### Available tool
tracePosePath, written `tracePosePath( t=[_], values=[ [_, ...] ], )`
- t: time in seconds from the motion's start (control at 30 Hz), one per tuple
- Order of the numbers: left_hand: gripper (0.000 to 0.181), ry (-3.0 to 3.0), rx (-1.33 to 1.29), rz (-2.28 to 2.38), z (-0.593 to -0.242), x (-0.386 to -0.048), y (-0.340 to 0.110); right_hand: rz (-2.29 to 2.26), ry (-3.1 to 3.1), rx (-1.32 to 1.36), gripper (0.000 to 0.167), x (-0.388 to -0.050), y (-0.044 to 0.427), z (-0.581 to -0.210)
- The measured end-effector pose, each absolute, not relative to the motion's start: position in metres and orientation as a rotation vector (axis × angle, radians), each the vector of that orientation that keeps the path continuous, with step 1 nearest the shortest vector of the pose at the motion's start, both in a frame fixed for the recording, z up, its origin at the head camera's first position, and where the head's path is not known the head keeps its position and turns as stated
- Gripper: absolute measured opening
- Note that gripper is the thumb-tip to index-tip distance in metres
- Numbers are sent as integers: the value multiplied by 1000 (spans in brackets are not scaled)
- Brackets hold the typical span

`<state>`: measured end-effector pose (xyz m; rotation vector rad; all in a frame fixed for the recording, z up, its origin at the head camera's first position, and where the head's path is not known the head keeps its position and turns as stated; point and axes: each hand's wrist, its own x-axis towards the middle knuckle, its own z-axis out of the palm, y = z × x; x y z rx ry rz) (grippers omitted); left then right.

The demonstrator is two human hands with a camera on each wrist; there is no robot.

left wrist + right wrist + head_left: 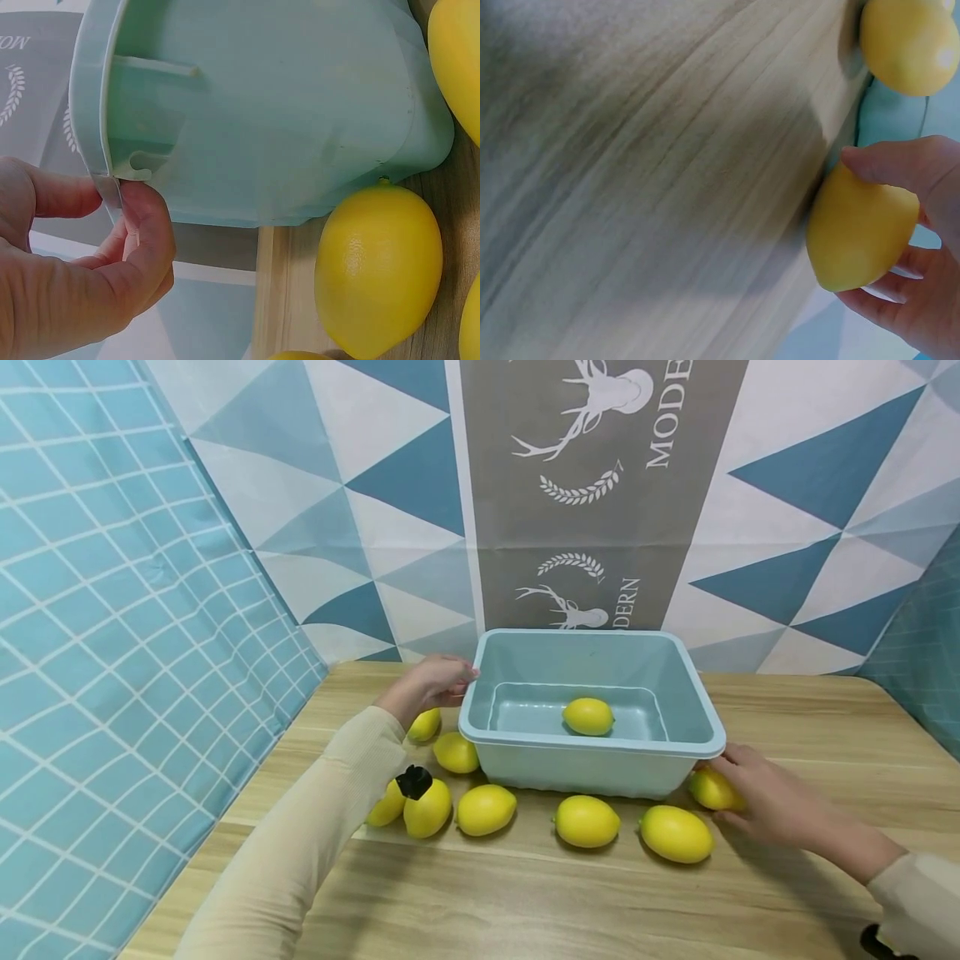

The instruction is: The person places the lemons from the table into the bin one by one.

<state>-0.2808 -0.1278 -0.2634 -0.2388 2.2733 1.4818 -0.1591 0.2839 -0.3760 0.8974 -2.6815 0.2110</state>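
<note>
A light blue plastic bin (592, 770) stands near the back of the wooden table, with one lemon (588, 717) lying on its floor. My left hand (438, 678) pinches the bin's left rim between thumb and fingers, as the left wrist view shows with the hand (97, 255) at the rim (94, 112). At the bin's front right corner, my right hand (765, 793) holds another lemon (712, 789). In the right wrist view, thumb and fingers lie around that lemon (862, 229), close to the table top.
Several lemons lie along the bin's front and left side, among them one at front right (677, 834), one at front middle (587, 821) and one at front left (486, 810). Behind the table (525, 902) hangs a patterned cloth (405, 468); a blue checked cloth (112, 610) covers the left side.
</note>
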Motion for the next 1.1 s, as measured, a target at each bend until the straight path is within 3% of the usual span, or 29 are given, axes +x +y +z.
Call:
tracePosePath(
  t=[0.27,1.1],
  values=[
    [34,2287,-228,1464,-263,-281,-127,201,-2671,933,56,-161,285,-382],
    [34,2286,-200,1475,-264,-279,-129,89,-2680,900,59,-157,301,-366]
  ],
)
